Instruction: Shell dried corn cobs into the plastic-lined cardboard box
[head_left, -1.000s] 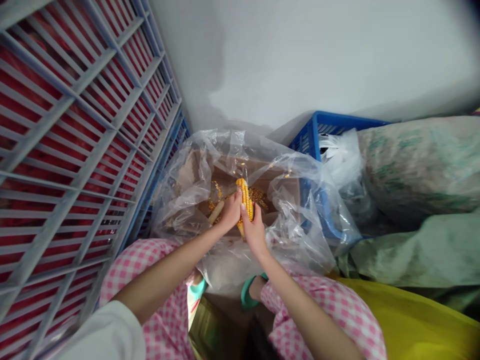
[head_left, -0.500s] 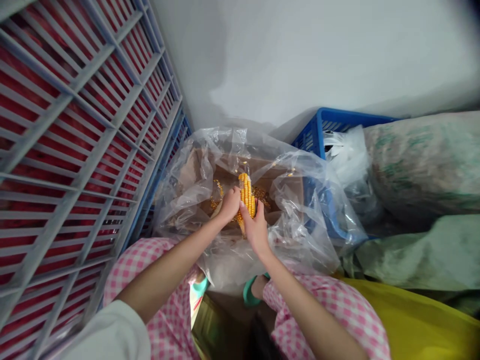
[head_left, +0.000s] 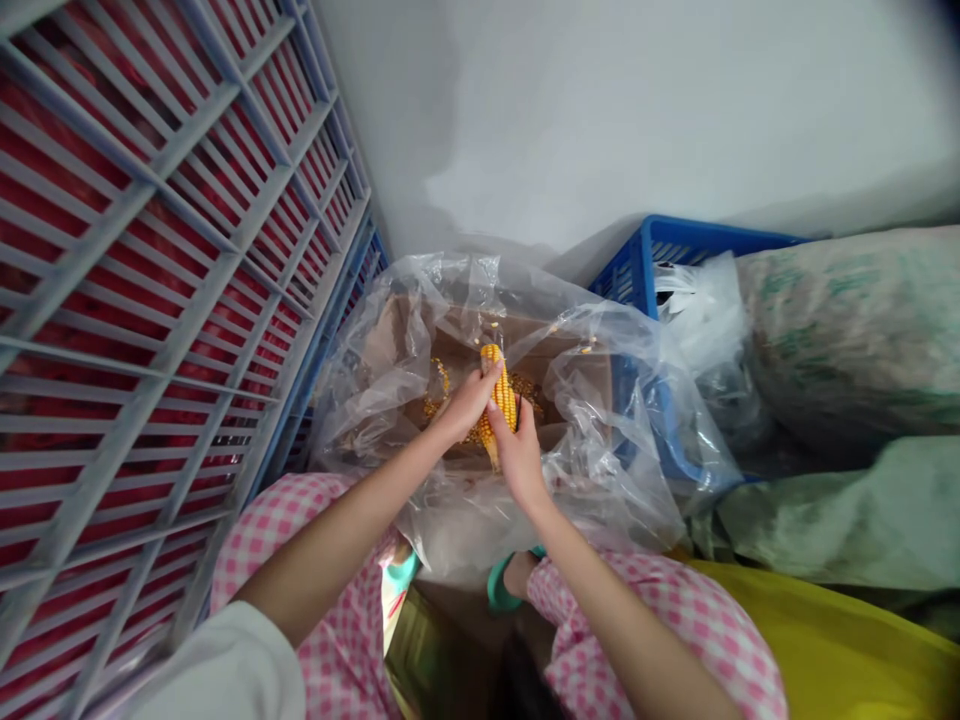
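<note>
Holding corn cob point(head_left: 505, 394) over open cardboard box point(head_left: 469, 322), with fingers of left hand point(head_left: 469, 395) and right hand point(head_left: 522, 456) clamped on it, probably early on this cob, with loose kernels point(head_left: 440, 380) already below but its visible side still mostly full.

Yellow corn cob point(head_left: 507, 400); pink-white checked trousers point(head_left: 697, 620); blue crate point(head_left: 643, 270).

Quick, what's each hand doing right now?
Left hand: pressed to the corn near its top; whether its fingers grip can't be told.
Right hand: closed around the corn lower down, holding it.
</note>
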